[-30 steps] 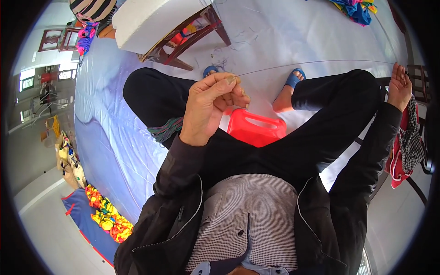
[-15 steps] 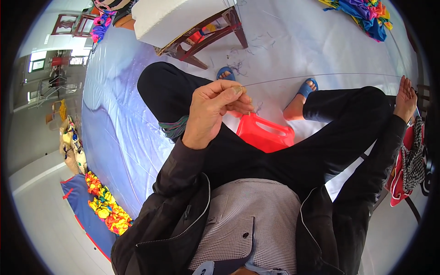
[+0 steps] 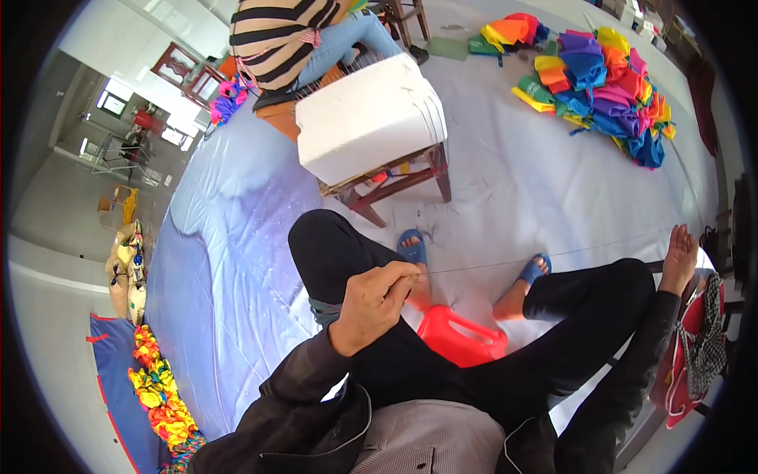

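- Thread [image 3: 553, 254] runs taut between the two hands, stretched across above the knees and the blue sandals [image 3: 411, 246]; it is thin and hard to follow at both ends.
- Left hand [image 3: 377, 300] is closed in a pinch on one end of the thread, held over the left knee; fingers curled tight.
- Right hand [image 3: 681, 253] is flung far out to the right, fingers loosely spread; the thread seems to reach it, but I cannot tell how it is gripped.
- Red plastic can [image 3: 460, 338] sits on the floor between the legs, just below the left hand; not touched.
- White foam block [image 3: 371, 118] lies on a wooden stool [image 3: 399, 186] ahead; another person in a striped top [image 3: 276, 35] sits behind it.
- Bright cloth heap [image 3: 600, 75] lies on the pale sheet [image 3: 237, 261] far ahead; a second heap [image 3: 158, 387] lies at lower left.
- Judging progress: one length looks fully drawn out at arm's span; nothing shows it cut, tied or joined to anything yet.
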Available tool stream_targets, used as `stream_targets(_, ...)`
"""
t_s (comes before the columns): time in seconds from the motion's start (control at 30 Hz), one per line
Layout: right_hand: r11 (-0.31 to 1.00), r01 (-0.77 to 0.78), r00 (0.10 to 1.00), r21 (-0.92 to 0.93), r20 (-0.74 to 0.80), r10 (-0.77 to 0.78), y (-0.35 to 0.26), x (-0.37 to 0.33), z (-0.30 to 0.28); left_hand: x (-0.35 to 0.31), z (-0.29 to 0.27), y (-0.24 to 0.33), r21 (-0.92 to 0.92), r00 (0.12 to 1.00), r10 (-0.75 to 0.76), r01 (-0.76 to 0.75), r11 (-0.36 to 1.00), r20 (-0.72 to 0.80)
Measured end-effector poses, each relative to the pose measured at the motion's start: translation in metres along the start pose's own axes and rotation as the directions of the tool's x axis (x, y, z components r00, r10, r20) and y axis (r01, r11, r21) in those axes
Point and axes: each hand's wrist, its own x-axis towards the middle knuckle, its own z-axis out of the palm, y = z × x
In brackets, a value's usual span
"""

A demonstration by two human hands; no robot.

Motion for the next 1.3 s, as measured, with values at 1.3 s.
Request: stream_targets(1.3, -0.449, 0.39, 0.905, -0.804, 0.244, 0.348, 0.046, -0.081, 0.103, 0.25, -0.043, -0.088, 0.126, 0.909, 0.287, -0.26, 0.957, -0.303)
